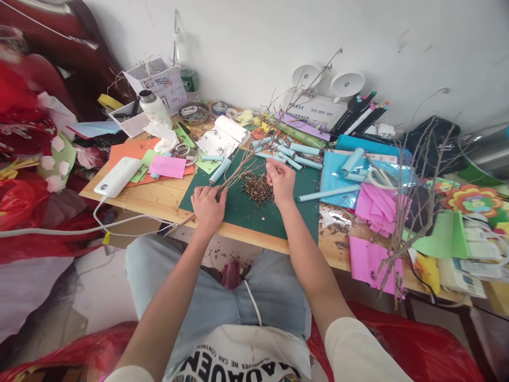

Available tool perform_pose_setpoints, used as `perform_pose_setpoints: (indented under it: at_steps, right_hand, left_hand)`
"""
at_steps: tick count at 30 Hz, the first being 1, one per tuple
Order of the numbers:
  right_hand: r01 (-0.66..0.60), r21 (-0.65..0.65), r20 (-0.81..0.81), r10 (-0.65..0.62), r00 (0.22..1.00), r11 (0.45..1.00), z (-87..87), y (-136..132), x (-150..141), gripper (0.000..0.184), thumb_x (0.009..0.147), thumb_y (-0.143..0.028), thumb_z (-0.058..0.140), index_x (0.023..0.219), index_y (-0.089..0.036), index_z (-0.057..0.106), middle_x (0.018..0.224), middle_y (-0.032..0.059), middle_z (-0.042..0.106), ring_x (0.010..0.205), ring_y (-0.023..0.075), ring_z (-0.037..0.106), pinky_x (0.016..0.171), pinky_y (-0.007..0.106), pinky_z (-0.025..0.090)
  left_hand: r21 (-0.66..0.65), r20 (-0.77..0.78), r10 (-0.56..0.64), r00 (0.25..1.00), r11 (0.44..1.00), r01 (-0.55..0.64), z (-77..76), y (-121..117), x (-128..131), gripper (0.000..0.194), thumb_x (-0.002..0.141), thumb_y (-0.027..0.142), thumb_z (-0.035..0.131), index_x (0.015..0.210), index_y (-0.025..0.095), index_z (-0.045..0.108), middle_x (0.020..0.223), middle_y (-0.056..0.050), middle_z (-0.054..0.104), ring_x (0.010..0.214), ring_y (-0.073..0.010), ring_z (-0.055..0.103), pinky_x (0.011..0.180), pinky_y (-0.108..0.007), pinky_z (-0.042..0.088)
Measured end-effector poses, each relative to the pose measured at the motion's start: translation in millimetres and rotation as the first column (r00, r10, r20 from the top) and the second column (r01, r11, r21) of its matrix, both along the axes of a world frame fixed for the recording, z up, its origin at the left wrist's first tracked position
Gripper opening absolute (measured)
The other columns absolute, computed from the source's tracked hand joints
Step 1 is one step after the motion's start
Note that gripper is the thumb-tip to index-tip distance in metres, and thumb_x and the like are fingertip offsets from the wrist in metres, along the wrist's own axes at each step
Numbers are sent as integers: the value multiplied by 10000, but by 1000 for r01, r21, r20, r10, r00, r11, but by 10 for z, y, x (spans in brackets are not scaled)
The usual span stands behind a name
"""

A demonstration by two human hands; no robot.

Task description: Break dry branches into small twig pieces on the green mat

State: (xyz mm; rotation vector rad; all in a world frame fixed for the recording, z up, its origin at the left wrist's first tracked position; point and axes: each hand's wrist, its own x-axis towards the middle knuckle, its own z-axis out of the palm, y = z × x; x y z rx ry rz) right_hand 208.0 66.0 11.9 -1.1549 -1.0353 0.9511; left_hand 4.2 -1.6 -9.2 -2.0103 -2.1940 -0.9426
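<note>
My left hand [208, 207] is closed around the lower part of a thin, bare branch [244, 164]. Its twigs fan out up and to the right toward the wall, and its cut end pokes out below the hand. My right hand [281, 180] has its fingers curled together beside the twigs; whatever is in them, if anything, is too small to make out. Under and left of that hand lies a pile of small brown dried bits [257, 189] on a dark green cutting mat [238, 215]. Several rolled light-blue paper tubes [304, 148] lie behind the pile.
On the left are a white power bank [117, 177] with a cable, a bottle [155, 107] and coloured paper. Scissors [380, 175] rest on a blue packet [332, 180] at right. Another bare branch [401, 244] stands near pink crepe paper [368, 260]. Markers [358, 114] lean near the wall.
</note>
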Motion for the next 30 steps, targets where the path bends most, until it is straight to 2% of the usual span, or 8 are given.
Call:
perform_pose_setpoints:
  at_steps: [4, 9, 14, 17, 19, 21, 25, 30]
  right_hand:
    - [59, 7, -169, -57, 984, 998, 42, 69, 43, 337, 714, -507, 741, 880, -215, 706, 555, -65, 520, 451, 67, 438, 425, 214, 343]
    - [137, -56, -216, -146, 966, 989, 10, 123, 138, 271, 684, -437, 772, 724, -194, 659, 558, -59, 556, 445, 60, 480, 427, 204, 377]
    - [94, -85, -48, -98, 994, 992, -57, 118, 182, 262, 715, -422, 743, 761, -170, 692, 619, -4, 656, 517, 124, 605, 481, 241, 473]
    - [67, -31, 177, -60, 982, 997, -73, 99, 192, 238, 797, -402, 666, 771, -169, 707, 643, 19, 674, 570, 162, 631, 555, 282, 511]
    - [41, 36, 436, -52, 898, 999, -63, 73, 197, 227, 855, -355, 599, 799, -171, 720, 712, 46, 696, 670, 190, 649, 659, 308, 518]
    - [0, 82, 688, -57, 723, 997, -35, 37, 192, 249, 899, -296, 527, 853, -163, 732, 823, 81, 710, 791, 212, 651, 760, 320, 492]
    - [37, 21, 901, -35, 433, 999, 44, -42, 146, 326, 942, -235, 414, 956, -147, 728, 948, 120, 687, 831, 214, 621, 745, 299, 428]
    - [130, -66, 936, 16, 350, 989, 133, -79, 149, 296, 916, -229, 439, 851, -167, 722, 865, 102, 671, 765, 204, 577, 649, 284, 350]
  left_hand:
    - [-3, -14, -30, 999, 1000, 30, -8, -13, 12, 323, 937, 460, 515, 1024, 231, 726, 918, -109, 697, 1066, -311, 527, 882, -427, 351]
    - [-7, -30, -47, 998, 999, 47, -13, -16, 3, 352, 943, 456, 500, 1099, 222, 711, 972, -124, 692, 1090, -321, 512, 912, -448, 337]
    - [-27, -24, -5, 1000, 1000, 4, 53, -19, -70, 384, 918, 470, 531, 1161, 220, 692, 1001, -138, 676, 1120, -346, 494, 957, -468, 320]
    - [-32, -25, 3, 1000, 999, -4, 112, -34, -152, 440, 929, 502, 494, 1204, 210, 675, 1040, -152, 665, 1149, -357, 480, 981, -482, 303]
    - [-35, -29, 2, 1000, 999, -3, 134, -41, -208, 449, 953, 491, 449, 1218, 203, 668, 1058, -154, 664, 1154, -349, 479, 983, -478, 298]
    - [-30, -38, 9, 999, 999, -10, 133, -43, -254, 445, 965, 476, 431, 1211, 193, 672, 1059, -152, 667, 1151, -340, 479, 980, -469, 296]
    - [-7, -46, 31, 998, 999, -31, 98, -45, -303, 416, 968, 464, 440, 1132, 185, 702, 1033, -134, 681, 1117, -319, 494, 958, -437, 305]
    - [33, -29, 52, 998, 998, -51, 82, -61, -314, 382, 972, 438, 441, 1056, 192, 720, 986, -115, 694, 1066, -302, 508, 931, -419, 313]
